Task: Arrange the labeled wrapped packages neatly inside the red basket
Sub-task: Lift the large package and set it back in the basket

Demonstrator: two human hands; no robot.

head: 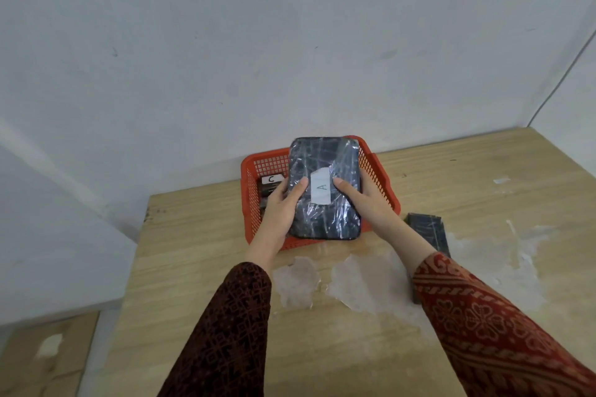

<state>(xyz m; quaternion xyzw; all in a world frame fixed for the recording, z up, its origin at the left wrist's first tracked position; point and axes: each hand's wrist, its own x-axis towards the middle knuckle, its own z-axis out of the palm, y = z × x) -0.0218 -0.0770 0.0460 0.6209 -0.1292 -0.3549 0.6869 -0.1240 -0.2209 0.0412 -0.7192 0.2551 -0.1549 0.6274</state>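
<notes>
Now both hands, left (283, 203) and right (361, 200), grip package A (324, 187), apparently above the red basket (380, 180).

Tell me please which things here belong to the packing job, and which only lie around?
Belong to the job:
- package A, held by left hand and right hand
- package C, in the basket
- red basket
- dark package on the table, label not visible

Just lying about:
- clear wrap scraps
- wooden table
</notes>
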